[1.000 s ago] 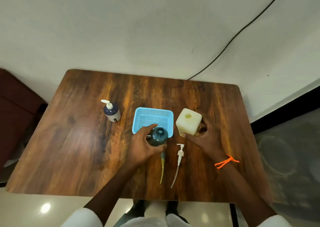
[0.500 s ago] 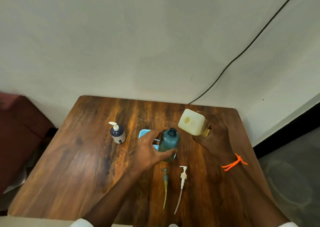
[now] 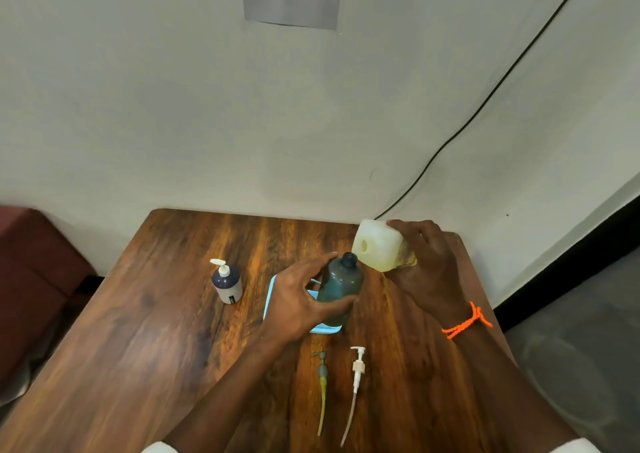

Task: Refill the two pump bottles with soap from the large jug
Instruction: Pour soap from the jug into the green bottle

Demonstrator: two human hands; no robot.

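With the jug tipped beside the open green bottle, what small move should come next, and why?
Probably bring the pale square plastic jug's spout directly over the dark green plastic bottle's open neck. The right hand holds the jug tilted, its opening beside the neck rather than above it, while the left hand grips the bottle.

Two bottles counted: one dark teal bottle (image 3: 341, 284) without pump, one navy pump bottle (image 3: 227, 283) with pump fitted. One large jug (image 3: 379, 245). Two loose pumps: one teal pump (image 3: 322, 371), one white pump (image 3: 358, 366). One blue basket (image 3: 273, 288). Two hands: left hand (image 3: 298, 305), right hand (image 3: 427, 265). One orange wristband (image 3: 465, 321). One wooden table (image 3: 138, 331).
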